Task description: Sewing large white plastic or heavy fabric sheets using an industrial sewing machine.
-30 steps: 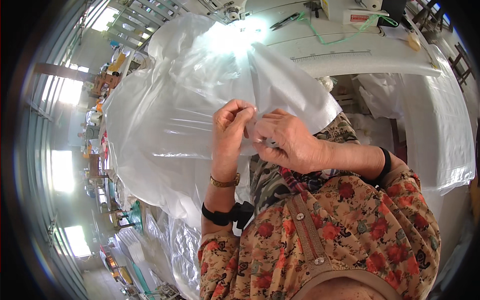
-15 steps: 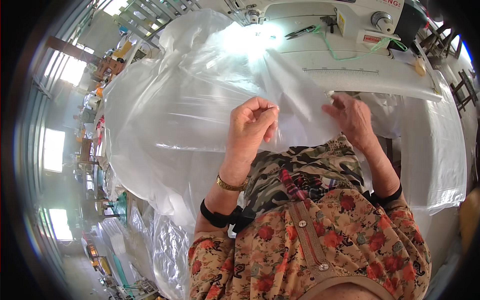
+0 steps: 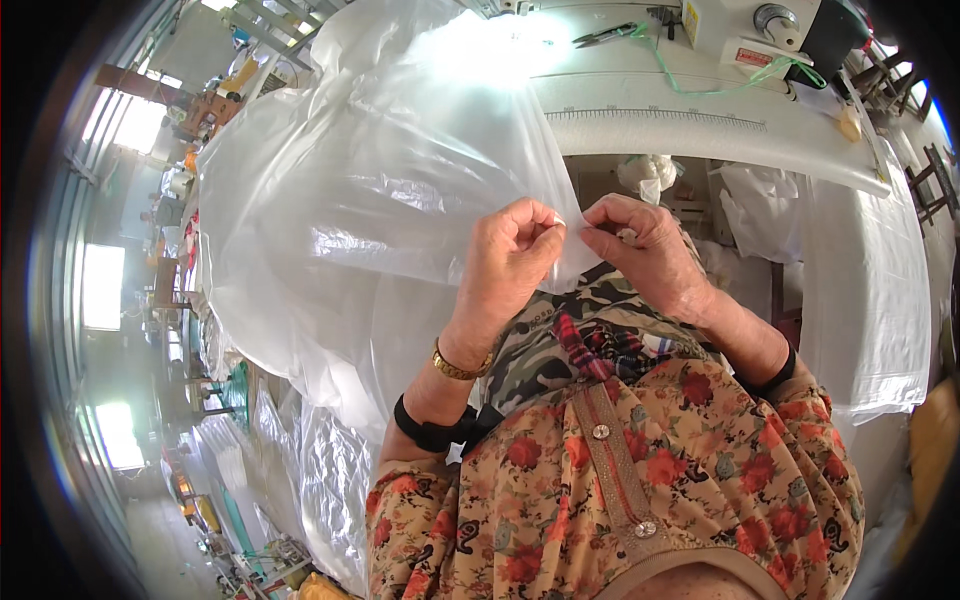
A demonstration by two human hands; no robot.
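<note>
A large translucent white plastic sheet (image 3: 330,190) spreads over the table at left and trails over my lap. My left hand (image 3: 512,265) is closed in a pinch on the sheet's near right edge. Close beside it, my right hand (image 3: 650,258) pinches the same edge, fingertips almost touching those of the left. Something small and white shows at the right hand's fingers; its kind is too small to tell. The sheet's far end runs under the bright lamp glare of a sewing machine (image 3: 740,30), which hides the needle area.
Thread snips (image 3: 607,35) with green cord lie on the machine bed beyond a printed ruler (image 3: 660,115). Folded plastic sheeting (image 3: 865,300) hangs at right. A crumpled white bundle (image 3: 648,175) sits below the table edge. More sheeting (image 3: 340,490) lies at lower left.
My right hand has come left and nearer to me, next to the left hand. The sheet's right part has swung left, uncovering the table's edge and the white bundle.
</note>
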